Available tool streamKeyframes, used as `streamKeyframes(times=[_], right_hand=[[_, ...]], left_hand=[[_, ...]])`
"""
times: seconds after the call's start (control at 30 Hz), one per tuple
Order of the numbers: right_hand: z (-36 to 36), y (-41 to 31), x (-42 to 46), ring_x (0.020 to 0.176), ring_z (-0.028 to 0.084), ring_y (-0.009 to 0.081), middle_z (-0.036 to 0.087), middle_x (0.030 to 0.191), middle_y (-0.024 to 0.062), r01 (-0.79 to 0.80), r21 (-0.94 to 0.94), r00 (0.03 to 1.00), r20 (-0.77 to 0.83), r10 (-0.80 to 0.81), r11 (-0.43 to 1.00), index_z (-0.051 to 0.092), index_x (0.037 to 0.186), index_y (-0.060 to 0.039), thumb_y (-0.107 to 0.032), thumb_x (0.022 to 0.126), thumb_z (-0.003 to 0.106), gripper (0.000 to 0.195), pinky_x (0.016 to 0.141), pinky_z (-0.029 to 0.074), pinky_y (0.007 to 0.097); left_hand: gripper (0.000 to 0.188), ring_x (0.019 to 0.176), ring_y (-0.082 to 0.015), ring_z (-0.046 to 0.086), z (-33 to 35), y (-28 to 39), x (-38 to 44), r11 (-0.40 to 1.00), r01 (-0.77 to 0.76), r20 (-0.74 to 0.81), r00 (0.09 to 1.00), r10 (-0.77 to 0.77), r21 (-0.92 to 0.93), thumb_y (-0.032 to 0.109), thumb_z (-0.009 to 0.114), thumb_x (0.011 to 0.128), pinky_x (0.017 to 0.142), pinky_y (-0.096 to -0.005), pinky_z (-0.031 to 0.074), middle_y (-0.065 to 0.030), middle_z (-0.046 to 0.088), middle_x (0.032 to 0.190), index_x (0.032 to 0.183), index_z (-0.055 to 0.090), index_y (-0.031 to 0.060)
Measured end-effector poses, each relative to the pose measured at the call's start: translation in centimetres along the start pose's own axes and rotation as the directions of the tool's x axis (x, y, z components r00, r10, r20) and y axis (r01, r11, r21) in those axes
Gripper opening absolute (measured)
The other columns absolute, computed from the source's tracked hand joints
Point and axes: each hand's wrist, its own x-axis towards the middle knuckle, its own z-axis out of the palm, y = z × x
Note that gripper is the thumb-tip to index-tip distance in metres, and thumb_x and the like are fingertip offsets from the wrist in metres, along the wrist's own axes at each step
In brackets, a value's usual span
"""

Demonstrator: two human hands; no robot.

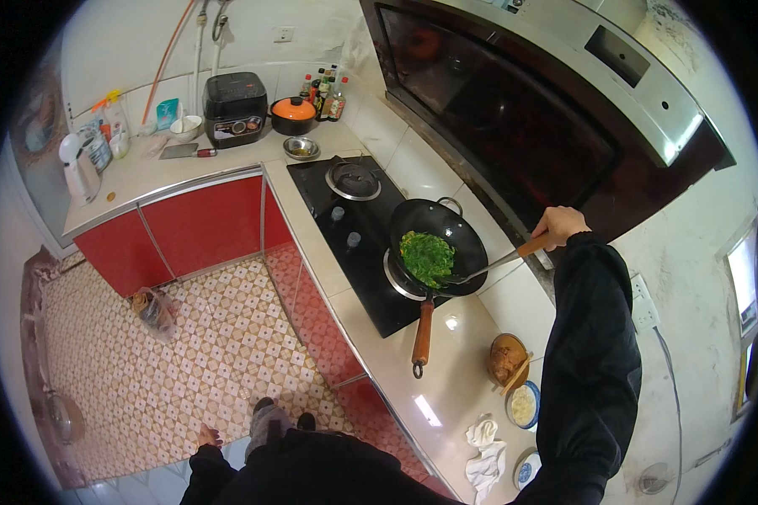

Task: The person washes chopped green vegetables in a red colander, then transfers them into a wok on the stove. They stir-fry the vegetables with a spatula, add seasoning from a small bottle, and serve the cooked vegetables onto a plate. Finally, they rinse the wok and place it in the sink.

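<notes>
My right hand (562, 226) grips the wooden handle of a metal spatula (502, 262). The spatula's head rests in a black wok (467, 243), at the edge of a heap of chopped green vegetables (426, 257) with yellowish bits. The wok sits on the near burner of a black gas hob (385, 315), its wooden handle (424, 331) pointing towards me. At my left side, above the tiled floor, hangs my left hand (210, 435), small in view and holding nothing.
A range hood (511, 107) slopes above the hob. Nearer me are a brown bowl (508, 360), a blue-rimmed bowl (523, 404) and a white cloth (485, 461). Beyond stand a metal bowl (301, 148), an orange-lidded pot (294, 117), sauce bottles (328, 95) and a cleaver (180, 151).
</notes>
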Motion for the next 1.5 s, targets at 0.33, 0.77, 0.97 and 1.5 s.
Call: streamKeyframes(times=[0.33,0.77,0.97,1.5], right_hand=[[0.5,-0.4,0.1,0.077,0.06,0.0233,0.064,0.082,0.0054,-0.098,-0.124,0.99,-0.113,0.084,0.987,0.069,0.08,-0.0236,-0.014,0.069,0.061,0.016,0.067,0.048,0.0322],[3.1,2.6,-2.2,0.069,0.06,0.0254,0.063,0.071,0.0068,0.078,-0.187,0.937,-0.322,-0.136,0.979,0.069,0.076,-0.0238,-0.014,0.066,0.063,0.016,0.06,0.047,0.0323],[4.5,2.3,-2.0,0.069,0.06,0.0251,0.063,0.071,0.0067,0.122,-0.179,0.924,-0.339,-0.178,0.976,0.069,0.076,-0.0239,-0.015,0.066,0.062,0.015,0.059,0.047,0.0324],[-1.1,-1.3,4.2,0.086,0.059,0.0238,0.063,0.092,0.0072,0.108,-0.123,0.994,-0.001,-0.109,0.986,0.068,0.087,-0.0202,-0.004,0.069,0.062,0.025,0.074,0.047,0.0324]], left_hand=[[0.044,0.091,-0.0194,0.055,24.3,24.7,-19.1,0.995,-0.072,0.944,0.327,-0.036,0.062,0.037,0.046,0.086,0.078,-0.0308,0.046,-0.0114,0.057,0.101,0.11,0.049,0.0],[0.028,0.035,-0.0129,0.043,42.6,23.4,-33.8,0.984,-0.171,0.884,0.464,0.046,0.038,0.023,0.057,0.075,0.034,-0.0251,0.034,-0.004,0.046,0.047,0.058,0.046,0.0052],[0.031,0.034,-0.0123,0.042,43.9,22.5,-32.6,0.99,-0.134,0.884,0.466,0.026,0.042,0.027,0.056,0.078,0.033,-0.0245,0.034,-0.0037,0.045,0.046,0.058,0.046,0.0053],[0.029,0.067,-0.0209,0.051,28.8,13.1,3.1,0.733,-0.641,0.881,0.457,0.123,0.23,0.034,0.04,0.085,0.06,-0.0362,0.045,-0.0071,0.052,0.079,0.099,0.048,0.0105]])
